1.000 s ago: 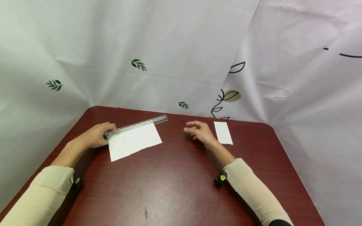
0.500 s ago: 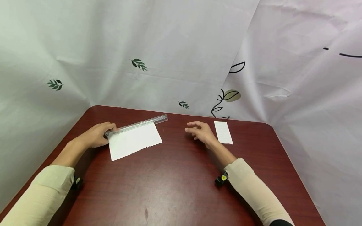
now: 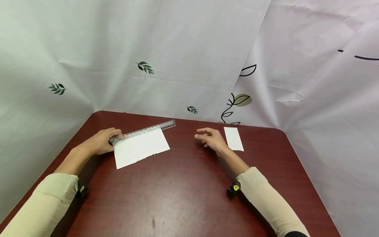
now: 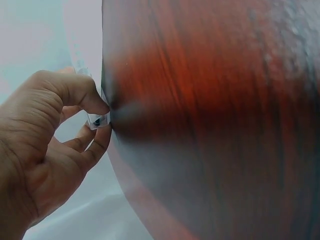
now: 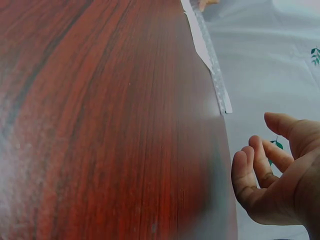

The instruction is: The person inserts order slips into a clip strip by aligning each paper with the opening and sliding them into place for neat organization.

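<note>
A clear plastic ruler (image 3: 148,130) lies slanted along the far edge of a white sheet of paper (image 3: 140,148), whose near edge is ragged. My left hand (image 3: 104,141) pinches the ruler's left end. In the left wrist view, thumb and fingers of the left hand (image 4: 60,120) close on the clear end of the ruler (image 4: 98,121). My right hand (image 3: 212,139) hovers over the table to the right of the ruler, fingers loosely bent and holding nothing. In the right wrist view, the right hand (image 5: 280,175) is apart from the ruler (image 5: 220,92).
A narrow white paper strip (image 3: 234,139) lies just beyond the right hand. The dark red wooden table (image 3: 177,191) ends against white fabric (image 3: 165,49) with leaf prints, which hangs at the back and sides.
My right hand has drifted very slightly to the right. The left hand, the ruler and the paper stay where they were.
</note>
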